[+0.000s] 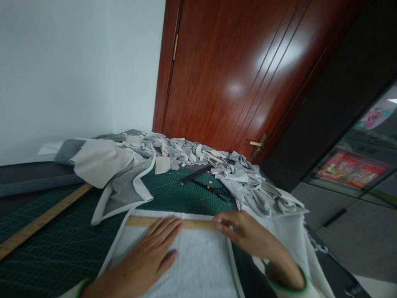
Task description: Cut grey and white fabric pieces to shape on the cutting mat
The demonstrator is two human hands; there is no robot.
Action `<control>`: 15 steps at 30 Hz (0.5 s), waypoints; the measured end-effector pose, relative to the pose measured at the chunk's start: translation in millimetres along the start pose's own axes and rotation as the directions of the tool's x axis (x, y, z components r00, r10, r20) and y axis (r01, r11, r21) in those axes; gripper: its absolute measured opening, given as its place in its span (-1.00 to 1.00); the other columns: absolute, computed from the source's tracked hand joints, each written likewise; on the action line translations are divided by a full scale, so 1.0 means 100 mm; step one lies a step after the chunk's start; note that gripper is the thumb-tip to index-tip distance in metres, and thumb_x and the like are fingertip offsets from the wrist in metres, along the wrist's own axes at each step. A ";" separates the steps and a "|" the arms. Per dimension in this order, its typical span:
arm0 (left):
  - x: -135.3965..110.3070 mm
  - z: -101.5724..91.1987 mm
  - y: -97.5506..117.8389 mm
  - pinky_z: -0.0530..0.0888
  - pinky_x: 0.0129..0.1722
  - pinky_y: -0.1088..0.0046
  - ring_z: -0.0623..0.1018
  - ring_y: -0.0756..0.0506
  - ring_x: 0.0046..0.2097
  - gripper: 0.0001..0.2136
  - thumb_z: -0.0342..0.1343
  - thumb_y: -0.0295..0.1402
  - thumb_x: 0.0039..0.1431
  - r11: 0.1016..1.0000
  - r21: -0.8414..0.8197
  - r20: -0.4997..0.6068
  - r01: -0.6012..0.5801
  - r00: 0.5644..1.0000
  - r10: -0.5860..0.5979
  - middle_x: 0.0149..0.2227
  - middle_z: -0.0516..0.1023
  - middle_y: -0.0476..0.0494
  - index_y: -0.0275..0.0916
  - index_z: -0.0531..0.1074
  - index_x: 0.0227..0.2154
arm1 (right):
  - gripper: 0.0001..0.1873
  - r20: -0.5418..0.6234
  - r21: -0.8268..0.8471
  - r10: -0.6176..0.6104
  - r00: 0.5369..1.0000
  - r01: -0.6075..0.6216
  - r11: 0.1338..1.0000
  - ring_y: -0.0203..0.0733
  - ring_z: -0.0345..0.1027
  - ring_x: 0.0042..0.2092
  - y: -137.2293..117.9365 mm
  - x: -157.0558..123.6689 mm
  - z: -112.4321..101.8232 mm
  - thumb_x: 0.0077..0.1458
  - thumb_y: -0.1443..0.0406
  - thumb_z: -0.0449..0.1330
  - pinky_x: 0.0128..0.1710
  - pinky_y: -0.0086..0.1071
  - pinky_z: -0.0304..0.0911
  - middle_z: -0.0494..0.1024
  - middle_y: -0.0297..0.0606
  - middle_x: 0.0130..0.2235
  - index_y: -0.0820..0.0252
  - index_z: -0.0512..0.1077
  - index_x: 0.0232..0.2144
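A pale grey-white piece of fabric (198, 256) with white edges is spread on the dark green cutting mat (169, 194) in front of me. Across its far end lies a short wooden ruler (195, 224). My left hand (149, 254) rests flat on the fabric, its outstretched fingertips over the ruler. At the ruler's right end, the thumb and fingers of my right hand (245, 229) are pinched together at the tip. Beyond the fabric lie black scissors (214, 190) and a black strip-shaped tool (194, 174).
Heaped fabric scraps (192, 153) line the back and right of the table. A long wooden ruler (46, 219) lies at left, near a grey-and-cream folded fabric piece (124, 182). Behind stand a white wall (77, 70), a brown door (223, 74) and a dark cabinet (322, 103).
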State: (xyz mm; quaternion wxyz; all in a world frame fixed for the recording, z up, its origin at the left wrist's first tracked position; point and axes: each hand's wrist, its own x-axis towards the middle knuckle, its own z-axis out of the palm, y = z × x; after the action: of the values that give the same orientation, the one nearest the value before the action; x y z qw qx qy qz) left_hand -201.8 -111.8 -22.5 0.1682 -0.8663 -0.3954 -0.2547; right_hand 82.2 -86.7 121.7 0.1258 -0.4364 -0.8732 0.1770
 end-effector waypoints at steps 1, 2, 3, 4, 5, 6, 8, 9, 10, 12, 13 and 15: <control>-0.01 0.01 -0.01 0.41 0.19 0.20 0.41 -0.21 0.26 -0.36 0.01 -0.22 0.38 1.000 0.007 -0.013 0.001 1.000 -0.001 0.32 0.34 -0.17 -0.17 -0.08 0.42 | -0.75 -0.006 -0.063 0.079 0.997 -0.079 0.995 -0.21 0.50 -0.28 0.16 0.17 0.02 0.29 0.25 0.07 -0.29 -0.40 0.27 0.65 -0.31 -0.28 0.07 0.55 -0.12; -0.01 0.02 -0.01 0.42 0.18 0.21 0.42 -0.21 0.25 -0.38 0.02 -0.22 0.38 1.000 0.010 -0.023 0.003 1.000 -0.003 0.31 0.35 -0.17 -0.17 -0.04 0.41 | -0.74 -0.043 -0.145 0.171 0.984 -0.175 0.974 -0.20 0.50 -0.29 0.32 0.34 0.04 0.29 0.26 0.07 -0.32 -0.40 0.24 0.64 -0.30 -0.31 0.09 0.55 -0.13; -0.02 0.04 -0.02 0.42 0.18 0.22 0.43 -0.22 0.24 -0.39 0.03 -0.22 0.37 1.000 0.012 -0.031 0.005 0.999 -0.005 0.30 0.36 -0.16 -0.17 0.01 0.40 | -0.73 -0.083 -0.181 0.227 0.970 -0.238 0.954 -0.16 0.51 -0.27 0.48 0.49 0.07 0.28 0.29 0.07 -0.30 -0.38 0.22 0.64 -0.24 -0.32 0.15 0.56 -0.15; -0.03 0.05 -0.03 0.43 0.17 0.23 0.43 -0.22 0.24 -0.41 0.03 -0.22 0.37 1.000 0.013 -0.039 0.007 0.999 -0.006 0.30 0.37 -0.16 -0.17 0.05 0.39 | -0.72 -0.120 -0.201 0.265 0.957 -0.285 0.937 -0.10 0.51 -0.22 0.63 0.63 0.10 0.26 0.34 0.06 -0.27 -0.35 0.22 0.65 -0.16 -0.27 0.19 0.56 -0.14; -0.04 0.06 -0.03 0.43 0.17 0.24 0.44 -0.22 0.23 -0.42 0.04 -0.22 0.36 1.000 0.012 -0.048 0.008 0.999 -0.007 0.30 0.37 -0.16 -0.18 0.08 0.38 | -0.70 -0.159 -0.215 0.301 0.940 -0.331 0.919 -0.04 0.51 -0.16 0.77 0.75 0.13 0.24 0.37 0.06 -0.23 -0.31 0.23 0.65 -0.09 -0.23 0.23 0.55 -0.10; -0.05 0.07 -0.03 0.43 0.17 0.25 0.44 -0.22 0.23 -0.43 0.04 -0.22 0.36 1.000 0.010 -0.056 0.011 0.998 -0.010 0.30 0.37 -0.16 -0.18 0.10 0.37 | -0.69 -0.189 -0.220 0.326 0.926 -0.364 0.905 -0.01 0.51 -0.11 0.89 0.85 0.16 0.23 0.40 0.06 -0.19 -0.29 0.23 0.64 -0.03 -0.18 0.26 0.53 -0.06; -0.06 0.07 -0.03 0.44 0.16 0.26 0.44 -0.22 0.23 -0.43 0.04 -0.21 0.36 1.000 0.001 -0.064 0.020 0.998 -0.020 0.30 0.37 -0.15 -0.17 0.11 0.37 | -0.65 -0.233 -0.216 0.353 0.906 -0.402 0.890 -0.02 0.49 -0.05 1.09 1.01 0.23 0.20 0.45 0.06 -0.12 -0.28 0.25 0.63 0.01 -0.12 0.30 0.51 -0.02; -0.07 0.07 -0.03 0.44 0.16 0.26 0.44 -0.21 0.23 -0.44 0.04 -0.21 0.36 1.000 -0.006 -0.063 0.021 0.998 -0.021 0.30 0.37 -0.14 -0.16 0.12 0.36 | -0.65 -0.246 -0.209 0.354 0.902 -0.406 0.890 -0.06 0.49 -0.04 1.18 1.07 0.26 0.19 0.47 0.07 -0.09 -0.30 0.25 0.63 -0.01 -0.10 0.30 0.50 -0.01; -0.07 0.07 -0.03 0.44 0.16 0.26 0.44 -0.21 0.22 -0.44 0.05 -0.21 0.36 1.000 -0.012 -0.059 0.021 0.998 -0.022 0.29 0.38 -0.14 -0.16 0.13 0.36 | -0.64 -0.258 -0.201 0.351 0.900 -0.405 0.892 -0.11 0.49 -0.05 1.25 1.13 0.28 0.19 0.48 0.09 -0.06 -0.32 0.26 0.62 -0.05 -0.08 0.30 0.49 0.00; -0.06 0.05 -0.02 0.45 0.16 0.26 0.46 -0.21 0.21 -0.45 0.06 -0.23 0.35 1.000 -0.016 -0.051 0.022 0.998 -0.022 0.28 0.39 -0.13 -0.17 0.16 0.34 | -0.64 -0.293 -0.183 0.346 0.891 -0.408 0.895 -0.16 0.48 -0.05 1.37 1.22 0.32 0.20 0.48 0.11 0.00 -0.30 0.28 0.61 -0.11 -0.05 0.29 0.46 0.04; -0.05 0.04 -0.01 0.46 0.15 0.25 0.46 -0.21 0.21 -0.46 0.07 -0.23 0.34 1.000 -0.016 -0.050 0.022 0.998 -0.023 0.28 0.40 -0.13 -0.17 0.18 0.33 | -0.65 -0.314 -0.174 0.350 0.883 -0.416 0.893 -0.17 0.48 -0.04 1.42 1.26 0.33 0.22 0.48 0.11 0.03 -0.27 0.29 0.60 -0.13 -0.05 0.30 0.45 0.04; -0.03 0.01 0.00 0.47 0.15 0.24 0.47 -0.22 0.20 -0.45 0.08 -0.25 0.33 0.999 -0.028 -0.050 0.028 0.998 -0.029 0.27 0.41 -0.14 -0.18 0.17 0.33 | -0.68 -0.349 -0.158 0.364 0.864 -0.437 0.885 -0.15 0.49 -0.04 1.51 1.32 0.35 0.25 0.46 0.10 0.05 -0.20 0.32 0.60 -0.15 -0.06 0.30 0.44 0.03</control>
State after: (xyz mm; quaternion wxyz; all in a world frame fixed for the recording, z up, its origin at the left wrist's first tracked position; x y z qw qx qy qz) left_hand -203.1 -113.1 -25.5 0.1624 -0.8562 -0.3997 -0.2841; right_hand 99.8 96.9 35.3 0.1694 -0.6430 -0.7465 0.0255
